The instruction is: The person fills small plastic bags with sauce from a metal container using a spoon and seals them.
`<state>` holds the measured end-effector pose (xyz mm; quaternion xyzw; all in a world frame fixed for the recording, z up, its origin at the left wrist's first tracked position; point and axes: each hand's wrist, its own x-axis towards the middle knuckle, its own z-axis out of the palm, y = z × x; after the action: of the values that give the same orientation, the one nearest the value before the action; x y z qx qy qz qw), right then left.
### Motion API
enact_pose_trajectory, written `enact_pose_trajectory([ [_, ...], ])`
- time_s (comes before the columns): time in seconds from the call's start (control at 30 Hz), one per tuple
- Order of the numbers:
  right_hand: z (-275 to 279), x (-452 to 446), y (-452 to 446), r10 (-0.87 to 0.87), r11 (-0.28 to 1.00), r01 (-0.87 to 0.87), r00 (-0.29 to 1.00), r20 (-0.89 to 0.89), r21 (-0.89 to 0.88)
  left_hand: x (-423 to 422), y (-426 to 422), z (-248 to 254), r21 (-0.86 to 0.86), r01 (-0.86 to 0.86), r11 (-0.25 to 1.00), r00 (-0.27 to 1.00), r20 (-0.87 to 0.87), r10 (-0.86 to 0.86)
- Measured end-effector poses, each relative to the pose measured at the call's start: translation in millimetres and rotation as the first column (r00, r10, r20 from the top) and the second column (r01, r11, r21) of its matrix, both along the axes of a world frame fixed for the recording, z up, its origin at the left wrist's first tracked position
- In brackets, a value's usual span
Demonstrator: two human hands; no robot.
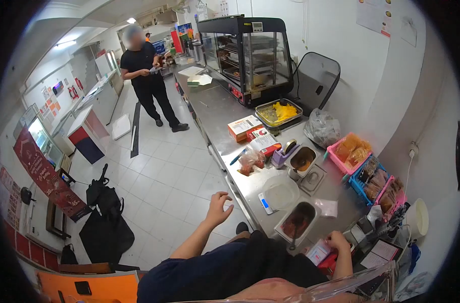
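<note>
My left hand (220,208) is raised over the floor beside the steel counter (225,118), fingers curved and apart, holding nothing. At the counter's near right, my right hand (337,241) reaches down beside a white and pink packet (319,252) and a red item (329,264); its fingertips are hard to make out. Between the hands stands a steel tub (296,222) with dark red contents and a utensil in it. Just beyond it, a translucent container (280,193) rests on a small scale (265,203).
A glass display warmer (252,60) stands at the back, near a tray of yellow food (279,112). Pink and blue baskets (364,178) of packets line the wall. Another person (146,68) stands beyond the counter. Black bags (106,227) lie on the floor.
</note>
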<state>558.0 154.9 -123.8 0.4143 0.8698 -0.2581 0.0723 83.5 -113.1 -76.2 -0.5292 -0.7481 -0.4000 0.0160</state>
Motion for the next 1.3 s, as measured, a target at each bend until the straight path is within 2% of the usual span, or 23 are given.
enact_pose_trajectory([
  [0.17, -10.3, 8.3, -4.8, -0.079, 0.994, 0.085, 0.993, -0.084, 0.068, 30.2, 18.3, 26.8, 0.044, 0.132, 0.990, 0.991, 0.029, -0.134],
  [0.27, -9.4, 11.0, -4.5, -0.103, 0.993, 0.106, 0.993, -0.051, 0.056, 38.9, 26.6, 31.5, 0.044, 0.218, 0.975, 0.976, -0.010, -0.217],
  [0.37, -7.5, 14.0, -6.6, -0.113, 0.992, 0.107, 0.987, -0.114, -0.061, 44.6, 28.6, 33.0, 0.054, 0.253, 0.966, 0.967, -0.017, -0.253],
  [0.47, 3.6, 14.9, -8.3, -0.109, 0.979, 0.095, 0.991, -0.074, -0.179, 49.6, 25.6, 33.6, 0.052, 0.255, 0.965, 0.967, -0.006, -0.255],
  [0.57, 32.3, 7.5, -15.4, -0.008, 0.982, -0.008, 0.996, -0.083, -0.188, 49.9, 21.1, 29.8, 0.057, 0.262, 0.963, 0.965, -0.001, -0.263],
  [0.67, 40.5, 7.4, -14.7, -0.119, 0.944, 0.091, 0.990, -0.070, -0.317, 49.8, 16.5, 30.4, 0.022, 0.271, 0.962, 0.962, 0.033, -0.271],
  [0.77, 23.9, 15.1, -8.2, -0.214, 0.905, 0.141, 0.966, -0.143, -0.402, 53.9, 14.8, 35.6, 0.019, 0.279, 0.960, 0.958, 0.062, -0.280],
  [0.87, 32.1, 16.5, -12.4, -0.293, 0.881, 0.213, 0.947, -0.133, -0.422, 63.8, 14.2, 48.3, 0.036, 0.312, 0.949, 0.945, 0.096, -0.314],
  [0.9, 44.1, 14.8, -18.5, -0.210, 0.954, 0.174, 0.969, -0.131, -0.242, 67.0, 14.6, 53.5, 0.036, 0.337, 0.941, 0.935, 0.106, -0.339],
  [0.93, 53.8, 11.7, -25.0, -0.199, 0.980, 0.191, 0.963, -0.180, -0.062, 70.7, 15.1, 59.7, 0.037, 0.361, 0.932, 0.925, 0.115, -0.363],
  [1.0, 76.3, -0.3, -40.3, -0.148, 0.927, 0.226, 0.953, -0.263, 0.299, 84.8, 16.2, 77.3, 0.006, 0.506, 0.863, 0.786, 0.409, -0.463],
  [1.03, 105.5, -19.0, -58.6, -0.116, 0.882, 0.281, 0.907, -0.405, 0.377, 94.3, 17.4, 87.0, 0.007, 0.574, 0.819, 0.684, 0.546, -0.484],
  [1.07, 137.9, -43.8, -81.4, -0.068, 0.829, 0.345, 0.843, -0.534, 0.440, 105.8, 20.7, 96.5, 0.084, 0.604, 0.792, 0.681, 0.463, -0.568],
  [1.13, 174.6, -84.7, -118.0, -0.049, 0.949, 0.254, 0.699, -0.714, 0.184, 133.5, 28.9, 115.4, 0.216, 0.668, 0.712, 0.655, 0.282, -0.701],
  [1.17, 188.7, -101.1, -134.5, -0.067, 0.989, 0.141, 0.657, -0.751, 0.036, 144.7, 33.2, 127.8, 0.252, 0.676, 0.693, 0.657, 0.219, -0.721],
  [1.2, 195.5, -113.6, -147.6, -0.095, 0.994, 0.018, 0.611, -0.786, -0.107, 153.9, 38.7, 141.1, 0.287, 0.685, 0.670, 0.658, 0.152, -0.738],
  [1.23, 191.6, -123.0, -155.9, -0.166, 0.980, 0.004, 0.557, -0.814, -0.197, 157.5, 42.2, 147.2, 0.323, 0.694, 0.643, 0.657, 0.081, -0.750],
  [1.3, 183.0, -134.0, -163.0, -0.305, 0.932, -0.039, 0.447, -0.841, -0.360, 147.3, 50.6, 134.7, 0.226, 0.770, 0.597, 0.602, 0.053, -0.796],
])
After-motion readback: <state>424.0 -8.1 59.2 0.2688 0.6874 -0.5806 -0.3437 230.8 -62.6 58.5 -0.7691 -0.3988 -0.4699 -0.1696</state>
